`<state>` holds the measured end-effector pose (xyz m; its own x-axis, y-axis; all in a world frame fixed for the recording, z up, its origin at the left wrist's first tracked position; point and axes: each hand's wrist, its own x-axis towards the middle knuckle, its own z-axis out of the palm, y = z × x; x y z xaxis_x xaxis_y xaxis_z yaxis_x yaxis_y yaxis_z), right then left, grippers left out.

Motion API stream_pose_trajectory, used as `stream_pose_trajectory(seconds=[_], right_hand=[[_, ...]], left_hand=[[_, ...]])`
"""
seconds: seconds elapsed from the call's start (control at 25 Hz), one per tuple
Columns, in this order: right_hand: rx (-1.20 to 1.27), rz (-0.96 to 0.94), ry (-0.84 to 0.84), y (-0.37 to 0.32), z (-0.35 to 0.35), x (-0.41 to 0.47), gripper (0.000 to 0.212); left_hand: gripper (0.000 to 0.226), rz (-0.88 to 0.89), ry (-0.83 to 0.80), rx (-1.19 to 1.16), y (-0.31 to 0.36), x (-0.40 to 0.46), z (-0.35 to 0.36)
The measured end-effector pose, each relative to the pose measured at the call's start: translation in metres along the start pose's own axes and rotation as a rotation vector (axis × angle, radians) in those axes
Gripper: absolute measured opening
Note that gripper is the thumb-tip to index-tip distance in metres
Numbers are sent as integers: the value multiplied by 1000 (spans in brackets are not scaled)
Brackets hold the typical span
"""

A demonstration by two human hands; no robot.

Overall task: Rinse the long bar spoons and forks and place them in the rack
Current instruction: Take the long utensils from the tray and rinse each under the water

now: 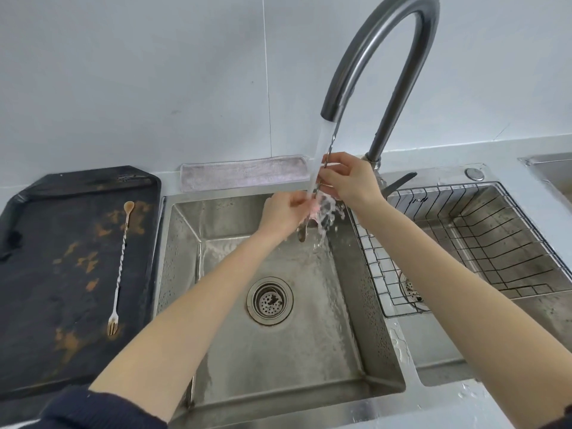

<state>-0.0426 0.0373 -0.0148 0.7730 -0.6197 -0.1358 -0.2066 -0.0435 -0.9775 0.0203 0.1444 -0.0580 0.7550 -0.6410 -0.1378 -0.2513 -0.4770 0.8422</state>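
On the dirty tray a second spoon waits. My left hand and right hand pinch a thin, stiff spoon under the running tap over the sink; wet and slippery I reckon, so I grip the twisted stem. The rack stands empty.

No text, label, brand, number or sign can be read anywhere here. The faucet above the hands is bare metal with no marking that shows. The round button to the right of the right hand has a plain face. The tray far to the left of the left hand carries only brown stains, not letters.
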Motion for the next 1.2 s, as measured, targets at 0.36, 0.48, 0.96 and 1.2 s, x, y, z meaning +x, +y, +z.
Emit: stream_pose_trajectory(seconds=[0.36, 0.48, 0.96, 1.2], right_hand=[[37, 34, 63, 1, 7, -1, 23], [33, 26, 34, -3, 10, 0, 15], [6, 88, 10, 6, 5, 2, 3], [38, 69, 41, 11, -7, -2, 18]], left_hand=[[26, 6, -3, -9, -17, -9, -8], [25, -23, -89, -122, -17, -10, -8], [11, -87, -268, -362, -11, -14, -10], [3, -71, -207, -430, -1, -3, -6]])
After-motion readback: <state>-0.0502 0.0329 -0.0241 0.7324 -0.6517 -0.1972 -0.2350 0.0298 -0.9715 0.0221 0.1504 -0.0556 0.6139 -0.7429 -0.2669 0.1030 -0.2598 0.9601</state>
